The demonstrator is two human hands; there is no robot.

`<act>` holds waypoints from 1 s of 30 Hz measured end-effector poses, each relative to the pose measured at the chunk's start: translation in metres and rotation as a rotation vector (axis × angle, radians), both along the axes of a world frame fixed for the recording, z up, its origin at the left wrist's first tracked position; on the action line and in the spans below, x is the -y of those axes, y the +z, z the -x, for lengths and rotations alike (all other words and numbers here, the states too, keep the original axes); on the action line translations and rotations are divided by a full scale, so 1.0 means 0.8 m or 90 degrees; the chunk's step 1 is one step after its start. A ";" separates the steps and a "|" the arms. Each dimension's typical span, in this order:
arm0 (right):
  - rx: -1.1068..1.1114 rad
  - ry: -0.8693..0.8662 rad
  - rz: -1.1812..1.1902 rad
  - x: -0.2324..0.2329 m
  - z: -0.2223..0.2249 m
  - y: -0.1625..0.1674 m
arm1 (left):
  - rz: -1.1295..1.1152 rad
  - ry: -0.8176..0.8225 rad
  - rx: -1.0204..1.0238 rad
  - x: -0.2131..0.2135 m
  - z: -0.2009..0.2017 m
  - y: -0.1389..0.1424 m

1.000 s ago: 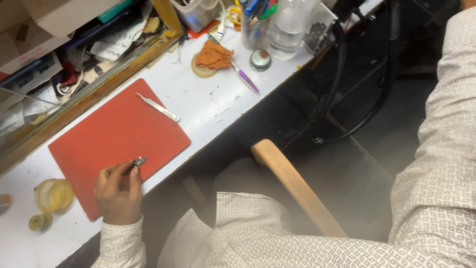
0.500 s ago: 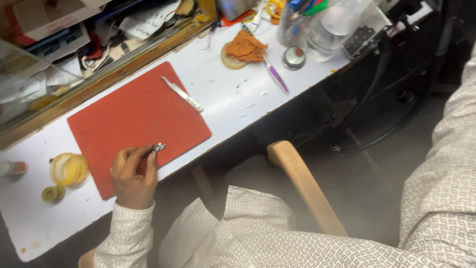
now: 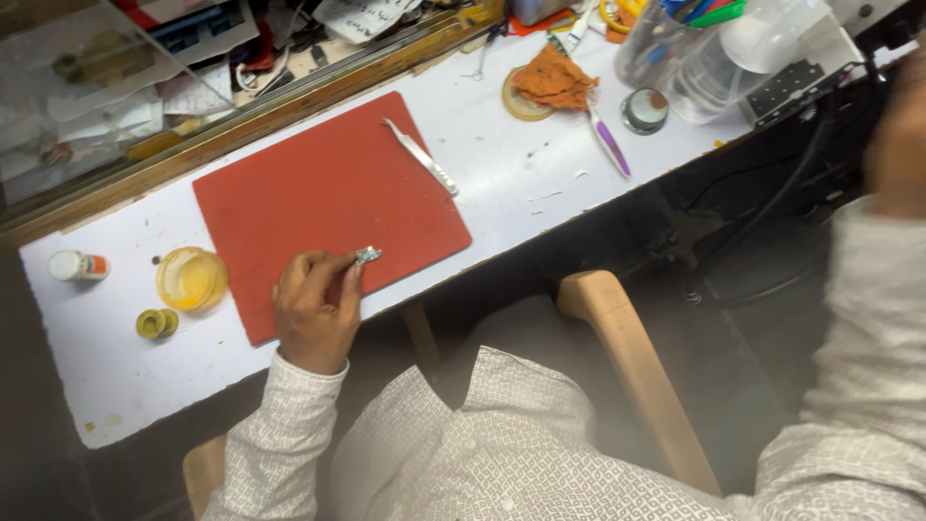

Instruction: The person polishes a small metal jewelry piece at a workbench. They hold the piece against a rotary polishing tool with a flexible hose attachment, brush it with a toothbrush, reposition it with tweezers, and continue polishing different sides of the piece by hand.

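Mat (image 3: 318, 207) lies on the table (image 3: 502, 193). Tweezers (image 3: 422, 157) rest across the mat's right edge. Left hand (image 3: 313, 309) sits at the mat's near edge, a small metal piece (image 3: 367, 256) at its fingertips, over the mat. Jar (image 3: 191, 278) and cap (image 3: 152, 323) left of the mat, bottle (image 3: 77, 265) further left. Cloth (image 3: 554, 79), pen (image 3: 610, 142), tin (image 3: 644, 109) right of the mat. Chair arm (image 3: 632, 367) before the table.

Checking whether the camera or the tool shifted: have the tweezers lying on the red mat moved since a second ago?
No. The tweezers still lie across the upper right edge of the red mat, at the same angle; only the head camera shifted.
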State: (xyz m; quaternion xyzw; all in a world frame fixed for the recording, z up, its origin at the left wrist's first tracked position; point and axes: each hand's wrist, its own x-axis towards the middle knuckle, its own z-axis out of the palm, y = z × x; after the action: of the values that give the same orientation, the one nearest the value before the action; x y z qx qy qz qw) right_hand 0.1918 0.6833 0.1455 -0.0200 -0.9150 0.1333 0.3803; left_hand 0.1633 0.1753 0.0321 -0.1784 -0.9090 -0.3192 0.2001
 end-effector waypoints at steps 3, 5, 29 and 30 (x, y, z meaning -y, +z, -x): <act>0.026 0.122 -0.034 0.100 -0.003 -0.045 | -0.007 0.000 -0.001 0.028 0.001 -0.005; 0.078 0.158 -0.061 0.161 0.013 -0.080 | -0.013 0.000 -0.004 0.049 -0.001 -0.007; -0.016 0.210 0.443 0.356 0.077 -0.075 | -0.067 -0.034 0.051 0.224 0.012 0.008; -0.015 0.248 0.507 0.352 0.071 -0.071 | -0.063 -0.033 0.045 0.224 0.012 0.007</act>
State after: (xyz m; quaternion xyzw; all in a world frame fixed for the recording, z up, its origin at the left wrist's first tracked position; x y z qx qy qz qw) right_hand 0.1348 0.4018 0.0887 0.0093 -0.7746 0.5448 0.3211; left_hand 0.1537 -0.0041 0.0377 -0.1804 -0.8936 -0.3751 0.1679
